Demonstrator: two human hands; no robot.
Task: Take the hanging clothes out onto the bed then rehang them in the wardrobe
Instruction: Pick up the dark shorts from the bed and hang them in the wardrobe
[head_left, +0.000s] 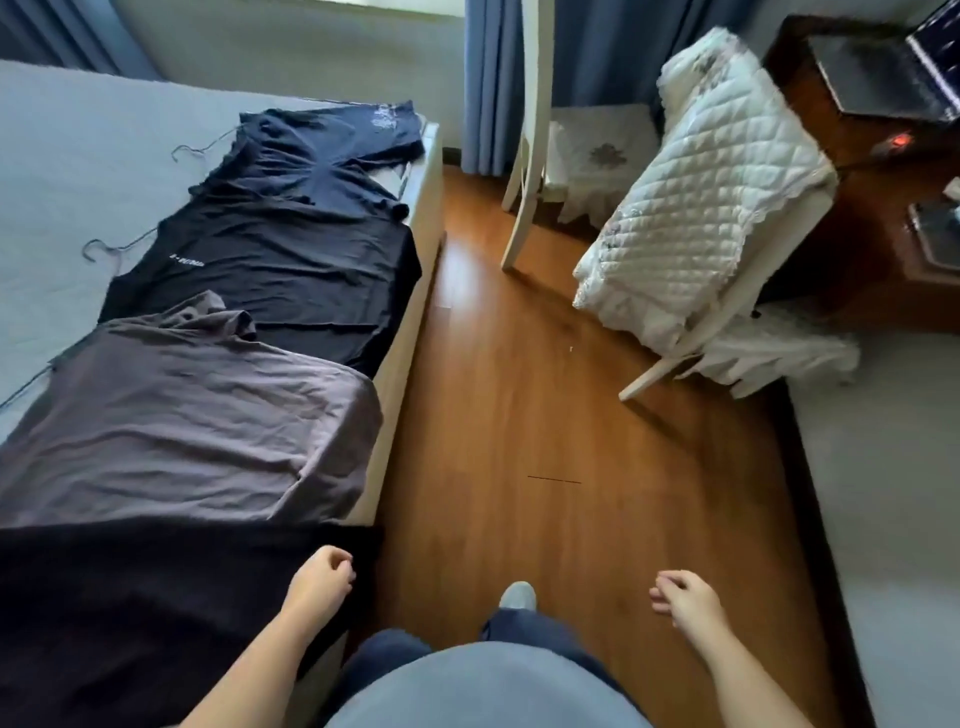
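Several shirts lie in a row along the right edge of the bed (78, 171). Farthest is a navy shirt (317, 156), then a black shirt (270, 280) with small white lettering, then a grey-brown shirt (182, 426), and nearest a black garment (130, 613). Wire hanger hooks (98, 249) stick out from the collars of the two far shirts. My left hand (322, 577) hovers loosely curled over the near black garment's edge and holds nothing. My right hand (685, 597) hangs over the wooden floor, fingers loosely curled, also empty. The wardrobe is out of view.
A wooden floor (519, 389) strip runs between the bed and a white chair (701, 208) draped with a quilted cover. A second white chair (535, 130) stands by blue curtains. A dark wooden desk (872, 234) sits at the right. My foot (518, 595) is on the floor.
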